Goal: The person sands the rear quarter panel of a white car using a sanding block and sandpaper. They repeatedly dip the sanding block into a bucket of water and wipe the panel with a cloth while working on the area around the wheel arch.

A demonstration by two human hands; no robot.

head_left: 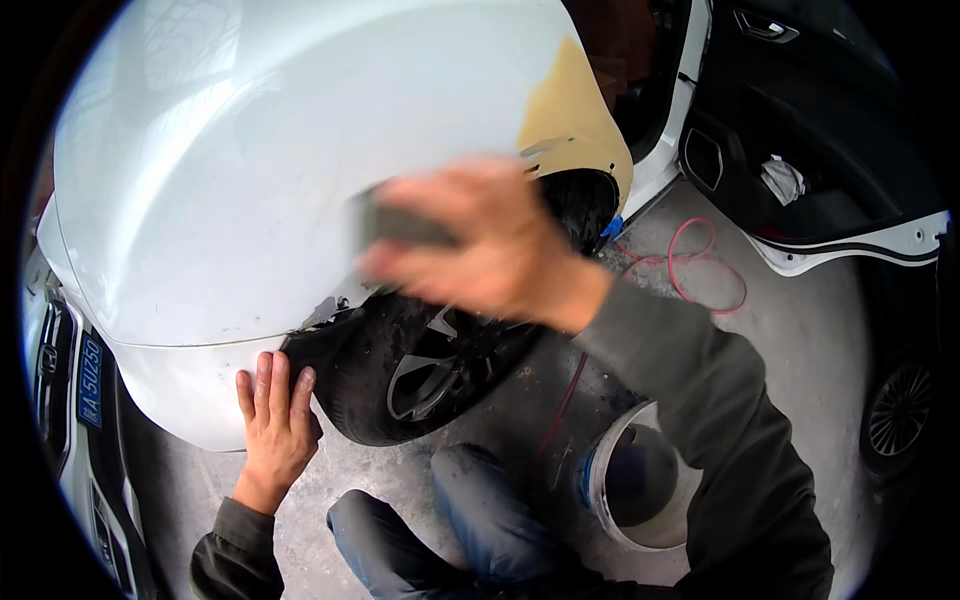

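Observation:
My right hand (490, 235), smeared by motion, grips a dark grey sanding block (400, 225) against the white car fender (300, 170), above the wheel arch. Thumb and fingers clasp the block's two sides. Flat on the white bumper (190, 385) rests my left hand (275, 420), its fingers stretched out and touching the panel near the seam. Beside it the arch edge is chipped and dark. A tan patch (577, 110) of bare filler or primer covers the fender's rear part. Below the arch stands the black tyre (365, 400) with its spoked rim (425, 375).
A white bucket (600, 470) holding dark liquid stands on the concrete floor by my right forearm. A red hose (672, 258) lies coiled beyond it. At the right, an open car door (800, 130) hangs out. Another car (60, 370) is close at the left.

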